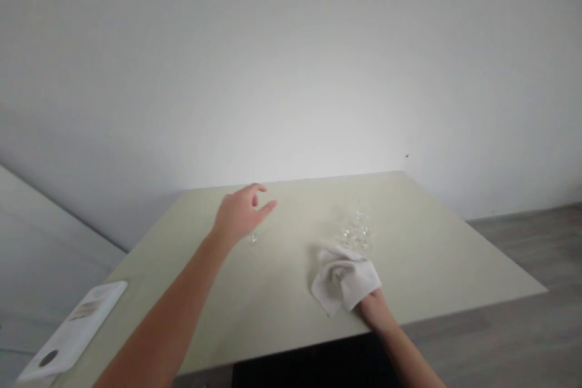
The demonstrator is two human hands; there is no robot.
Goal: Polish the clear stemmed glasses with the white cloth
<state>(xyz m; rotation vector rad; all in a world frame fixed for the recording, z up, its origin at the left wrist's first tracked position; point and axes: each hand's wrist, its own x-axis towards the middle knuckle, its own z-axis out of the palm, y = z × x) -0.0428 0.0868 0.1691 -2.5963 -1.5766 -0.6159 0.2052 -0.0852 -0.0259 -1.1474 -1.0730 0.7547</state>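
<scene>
My left hand [240, 212] is raised over the table, thumb and fingers apart, with nothing between them. Just below its wrist a small clear glass object [253, 238] stands partly behind my forearm; its exact kind is too blurred to make out. A white cloth [344, 279] is in my right hand [373, 304], draped over the fingers and hiding them. Right behind the cloth sits a cluster of several small clear glass objects [358, 230], also blurred.
The pale table [282, 315] reaches back to a white wall [291, 60]. At its left edge lies a white tray-like thing [97, 309] with a dark round spot and a brownish patch. Wooden floor [522, 333] shows beyond the right edge.
</scene>
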